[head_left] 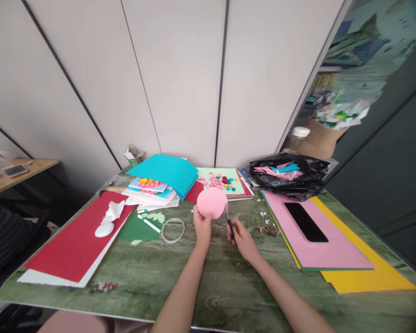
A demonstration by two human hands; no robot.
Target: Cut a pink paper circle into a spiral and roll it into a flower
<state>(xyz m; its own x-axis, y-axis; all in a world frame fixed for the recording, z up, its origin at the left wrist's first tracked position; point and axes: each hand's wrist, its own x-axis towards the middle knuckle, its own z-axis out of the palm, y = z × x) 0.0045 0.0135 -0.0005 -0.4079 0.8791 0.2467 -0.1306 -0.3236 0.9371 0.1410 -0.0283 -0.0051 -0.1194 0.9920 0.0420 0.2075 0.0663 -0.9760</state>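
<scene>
My left hand (201,225) pinches the lower edge of a round pink paper piece (211,202) and holds it up above the green marbled table (215,282). My right hand (242,237) is closed round the black handles of a small pair of scissors (228,217), whose blades point up and meet the right edge of the pink piece. Small paper scraps (266,226) lie just right of the hands.
On the left lie a red sheet (72,249) with a white oval object (104,229), a white pen (149,224) and a tape ring (173,230). On the right, a black phone (305,222) lies on pink paper over a yellow sheet (374,277). Behind are a teal sheet stack (166,173), pom-poms (220,181) and a black bag (291,175).
</scene>
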